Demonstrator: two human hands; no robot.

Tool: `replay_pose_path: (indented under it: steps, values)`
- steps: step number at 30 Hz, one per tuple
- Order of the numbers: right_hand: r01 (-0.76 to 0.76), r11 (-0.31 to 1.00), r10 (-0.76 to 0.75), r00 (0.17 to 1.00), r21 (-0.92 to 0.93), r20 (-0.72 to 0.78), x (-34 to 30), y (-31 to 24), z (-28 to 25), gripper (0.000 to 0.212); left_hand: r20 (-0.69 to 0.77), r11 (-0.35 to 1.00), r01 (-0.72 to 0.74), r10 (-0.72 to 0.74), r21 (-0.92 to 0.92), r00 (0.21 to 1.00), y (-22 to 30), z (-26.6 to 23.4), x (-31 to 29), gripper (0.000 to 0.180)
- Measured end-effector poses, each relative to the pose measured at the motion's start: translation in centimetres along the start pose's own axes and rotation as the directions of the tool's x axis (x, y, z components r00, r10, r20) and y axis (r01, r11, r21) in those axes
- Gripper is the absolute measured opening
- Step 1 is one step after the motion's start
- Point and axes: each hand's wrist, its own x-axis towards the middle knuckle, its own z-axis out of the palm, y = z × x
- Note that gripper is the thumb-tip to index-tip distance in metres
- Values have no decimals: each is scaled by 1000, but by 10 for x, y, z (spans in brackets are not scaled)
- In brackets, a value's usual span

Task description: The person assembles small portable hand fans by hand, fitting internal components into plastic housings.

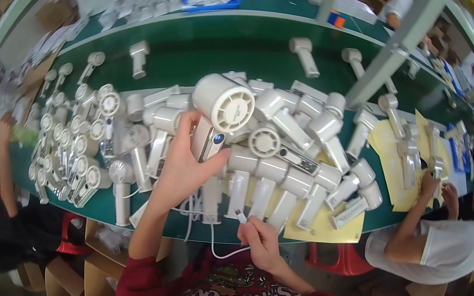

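We grip the fan point(228, 105) in our left hand point(186, 162); our right hand point(263, 244) pinches the cable point(232, 256) lower right, plug point(241, 216) pointing up-left.

A pale metal post point(399, 47) is rising past a green work surface point(215, 45); red seats point(337, 259) are standing below.

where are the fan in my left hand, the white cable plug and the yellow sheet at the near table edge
held fan point(213, 102): head view, side of its round head
white cable plug point(241, 216): head view, its body
yellow sheet point(323, 233): head view, bare lower part
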Motion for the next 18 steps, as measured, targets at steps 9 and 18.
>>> replay_pose_path:
  steps: [9,18]
  values:
    - [96,995,-100,980,-35,-170,-11,-2,-30,28,350,993,77,-104,91,931,0,56,36,47]
    - [126,992,-128,977,-20,-169,-23,-3,-51,21,748,599,-687,208,412,630,16,199,105,49]
